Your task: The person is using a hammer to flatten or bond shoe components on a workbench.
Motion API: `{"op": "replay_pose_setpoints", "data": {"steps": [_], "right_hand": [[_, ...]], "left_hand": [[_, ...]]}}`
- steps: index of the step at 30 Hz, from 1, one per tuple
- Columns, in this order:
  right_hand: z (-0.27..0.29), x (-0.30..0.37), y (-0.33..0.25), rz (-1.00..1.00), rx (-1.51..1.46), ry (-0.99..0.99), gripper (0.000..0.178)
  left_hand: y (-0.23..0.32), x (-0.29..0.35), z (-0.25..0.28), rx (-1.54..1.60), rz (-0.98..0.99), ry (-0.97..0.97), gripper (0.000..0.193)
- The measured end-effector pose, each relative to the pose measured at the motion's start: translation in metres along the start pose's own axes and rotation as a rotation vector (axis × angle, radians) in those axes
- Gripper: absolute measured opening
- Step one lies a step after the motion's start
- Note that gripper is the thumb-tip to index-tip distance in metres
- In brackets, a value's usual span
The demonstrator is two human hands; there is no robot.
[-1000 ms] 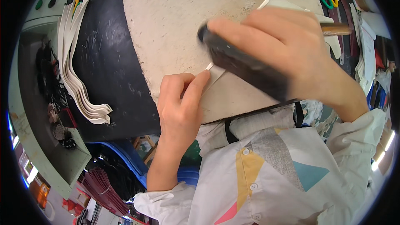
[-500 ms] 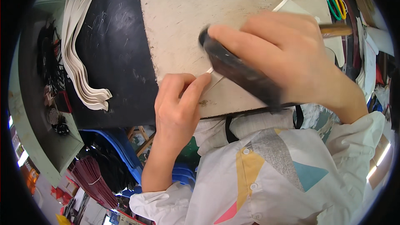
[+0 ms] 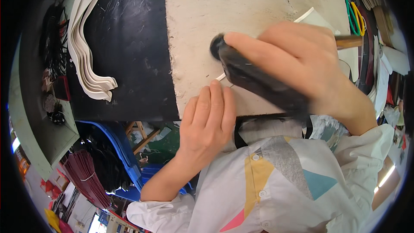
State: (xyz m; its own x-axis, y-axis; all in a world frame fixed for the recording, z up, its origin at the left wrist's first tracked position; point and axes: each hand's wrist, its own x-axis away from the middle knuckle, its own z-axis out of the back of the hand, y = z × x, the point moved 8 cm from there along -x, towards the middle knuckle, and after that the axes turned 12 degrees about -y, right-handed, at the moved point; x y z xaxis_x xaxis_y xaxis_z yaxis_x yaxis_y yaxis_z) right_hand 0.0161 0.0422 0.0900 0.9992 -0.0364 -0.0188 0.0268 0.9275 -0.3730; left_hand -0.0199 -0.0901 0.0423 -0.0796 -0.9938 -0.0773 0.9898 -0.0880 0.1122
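Observation:
My left hand (image 3: 205, 123) lies on the near edge of a pale, scuffed work board (image 3: 207, 26), fingers stretched forward side by side. Its fingertips rest at a narrow white strip (image 3: 221, 77), most of which is hidden. In my right hand (image 3: 308, 62) is a long black tool (image 3: 258, 77) with a rounded end, blurred by motion. The thumb runs along its top. A wooden handle (image 3: 349, 42) sticks out beyond that hand; I cannot tell whether it joins the tool. A flat white piece (image 3: 317, 18) shows behind the knuckles.
Several long white strips (image 3: 86, 75) hang together in a bundle over the black tabletop (image 3: 125, 51) at left. Green and yellow loops (image 3: 355, 15) lie at the right edge. Below left stand a blue bin (image 3: 116, 146) and a tied maroon bundle (image 3: 84, 177).
My left hand has moved right, its fingers going from a pinch to lying flat. The black tool has shifted slightly right and nearer. The whole view has shifted over the table.

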Motion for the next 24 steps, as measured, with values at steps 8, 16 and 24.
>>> {"op": "replay_pose_setpoints", "data": {"steps": [8,16,24], "right_hand": [[0.005,-0.013,-0.016,0.090,-0.047,0.119,0.049],[0.004,0.006,0.022,-0.105,-0.065,0.085,0.047],[0.043,0.106,0.098,-0.524,-0.117,0.435,0.024]], "left_hand": [[0.001,0.015,0.000,0.003,0.223,-0.024,0.028],[-0.030,-0.018,-0.001,0.303,0.268,0.050,0.025],[-0.122,0.051,0.129,0.110,0.695,1.012,0.022]]}}
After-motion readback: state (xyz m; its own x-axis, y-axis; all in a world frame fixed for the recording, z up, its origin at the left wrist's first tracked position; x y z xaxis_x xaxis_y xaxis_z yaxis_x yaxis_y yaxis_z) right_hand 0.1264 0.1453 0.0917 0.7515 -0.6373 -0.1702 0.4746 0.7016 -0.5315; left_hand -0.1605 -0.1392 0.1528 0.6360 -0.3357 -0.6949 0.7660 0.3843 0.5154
